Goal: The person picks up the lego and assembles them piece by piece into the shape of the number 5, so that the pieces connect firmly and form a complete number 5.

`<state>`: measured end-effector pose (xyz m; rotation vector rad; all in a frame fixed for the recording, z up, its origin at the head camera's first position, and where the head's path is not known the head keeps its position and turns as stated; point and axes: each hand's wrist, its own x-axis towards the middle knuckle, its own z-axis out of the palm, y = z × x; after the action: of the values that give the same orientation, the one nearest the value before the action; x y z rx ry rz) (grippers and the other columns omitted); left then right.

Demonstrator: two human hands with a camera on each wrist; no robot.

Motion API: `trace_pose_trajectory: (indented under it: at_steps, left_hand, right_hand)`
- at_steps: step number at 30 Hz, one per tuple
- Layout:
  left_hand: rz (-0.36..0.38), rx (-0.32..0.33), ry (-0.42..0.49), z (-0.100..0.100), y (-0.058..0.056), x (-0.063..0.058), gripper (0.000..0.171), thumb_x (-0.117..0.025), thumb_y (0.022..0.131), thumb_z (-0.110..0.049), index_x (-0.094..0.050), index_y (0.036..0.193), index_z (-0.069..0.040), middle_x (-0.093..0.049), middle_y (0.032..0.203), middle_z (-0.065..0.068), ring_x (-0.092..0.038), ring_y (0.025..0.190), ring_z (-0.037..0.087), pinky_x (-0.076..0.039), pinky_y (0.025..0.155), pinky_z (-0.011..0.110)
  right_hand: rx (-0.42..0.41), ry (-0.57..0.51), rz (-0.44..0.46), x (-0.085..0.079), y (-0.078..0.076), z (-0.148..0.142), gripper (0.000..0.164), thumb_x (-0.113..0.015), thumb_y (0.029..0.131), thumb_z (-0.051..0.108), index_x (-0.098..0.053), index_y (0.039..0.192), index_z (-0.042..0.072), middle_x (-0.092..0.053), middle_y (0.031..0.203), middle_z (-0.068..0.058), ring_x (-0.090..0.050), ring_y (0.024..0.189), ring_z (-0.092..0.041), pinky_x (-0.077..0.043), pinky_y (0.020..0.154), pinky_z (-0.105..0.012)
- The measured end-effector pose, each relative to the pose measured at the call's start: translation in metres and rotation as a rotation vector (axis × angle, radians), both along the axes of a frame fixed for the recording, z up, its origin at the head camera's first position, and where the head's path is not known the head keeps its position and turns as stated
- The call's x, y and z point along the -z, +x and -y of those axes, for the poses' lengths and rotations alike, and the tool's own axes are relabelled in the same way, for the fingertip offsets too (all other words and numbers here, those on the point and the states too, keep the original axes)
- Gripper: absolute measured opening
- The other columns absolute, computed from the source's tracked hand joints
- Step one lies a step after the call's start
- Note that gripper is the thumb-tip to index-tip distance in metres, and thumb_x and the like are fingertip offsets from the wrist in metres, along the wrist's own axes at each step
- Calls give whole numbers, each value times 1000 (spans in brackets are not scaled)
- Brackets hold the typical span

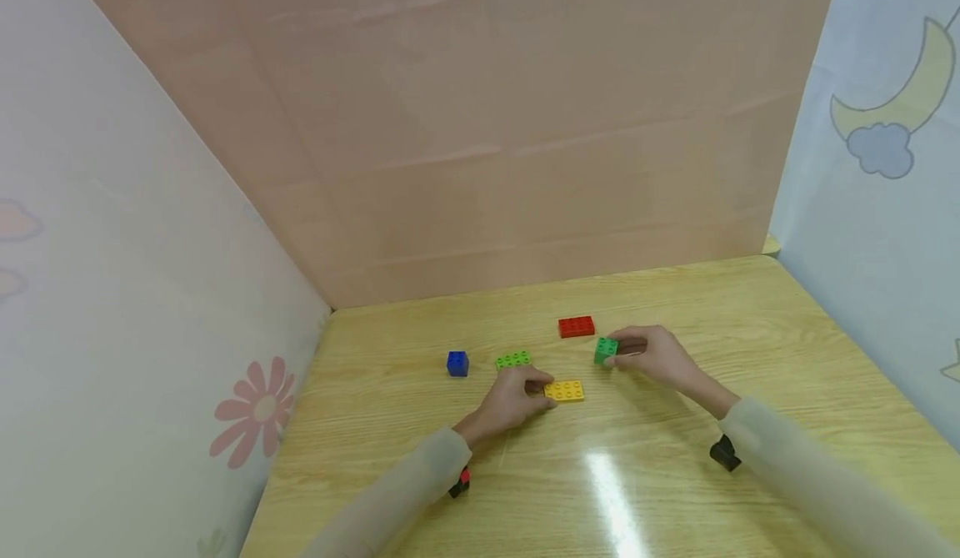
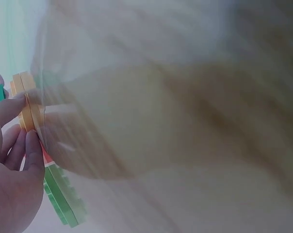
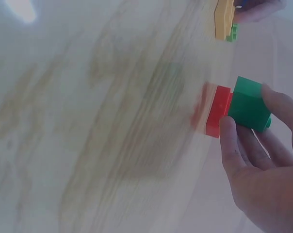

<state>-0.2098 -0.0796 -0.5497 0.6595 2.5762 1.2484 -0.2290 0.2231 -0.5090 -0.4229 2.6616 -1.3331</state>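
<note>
My left hand pinches the left end of a flat yellow building brick between thumb and fingers; in the left wrist view that brick appears orange. To its right, my right hand grips a tall green brick from the side, its studs facing up. The right wrist view has the thumb and fingers on opposite faces of this green brick. A flat red brick lies just behind the hands. Partly behind the left hand is a flat light green brick.
Left of the light green brick stands a small blue brick. A black and red piece shows beside the left sleeve, and a black object lies by the right cuff. Walls enclose the wooden table at the back and sides.
</note>
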Motion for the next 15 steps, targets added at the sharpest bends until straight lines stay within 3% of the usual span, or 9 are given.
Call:
trace_pose_trajectory:
  at_steps: [15]
  left_hand:
    - [-16, 2, -14, 0, -3, 3, 35, -84, 91, -19, -77, 125, -9, -78, 117, -1, -67, 99, -2, -58, 86, 15]
  right_hand:
    - [-104, -47, 13, 7, 10, 28, 42, -81, 93, 19, -71, 128, -2, -77, 118, -20, -76, 104, -31, -64, 87, -40]
